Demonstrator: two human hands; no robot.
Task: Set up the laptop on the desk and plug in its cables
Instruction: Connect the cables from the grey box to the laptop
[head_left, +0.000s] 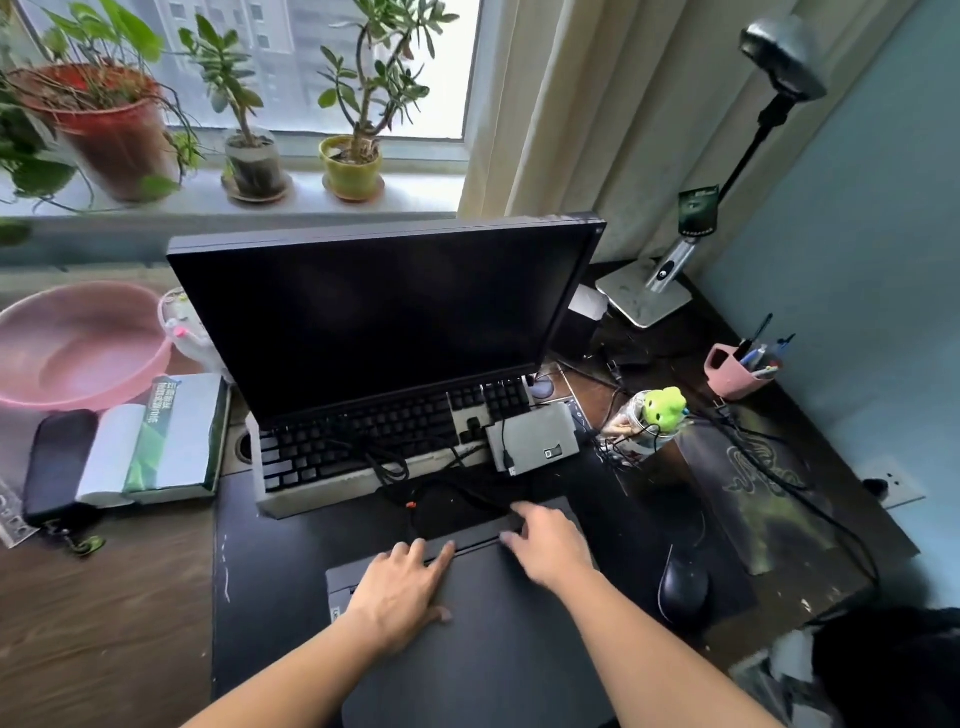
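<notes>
A closed dark grey laptop (498, 623) lies on the black desk mat (270, 571) near the front edge. My left hand (405, 587) rests flat on its lid, fingers spread toward the far edge. My right hand (545, 545) touches the lid's far right edge with fingers apart. Loose black cables (415, 483) trail between the laptop and the keyboard (363, 441). A USB plug (511, 470) hangs off a grey box (535, 436) resting on the keyboard's right end.
A dark monitor (384, 317) stands behind the keyboard. A black mouse (683, 587) and a mouse pad (753, 483) lie to the right, with a frog-topped jar (644, 421), pink pen holder (732, 371) and desk lamp (649, 291). On the left sit a pink basin (78, 343), box (156, 441) and potted plants.
</notes>
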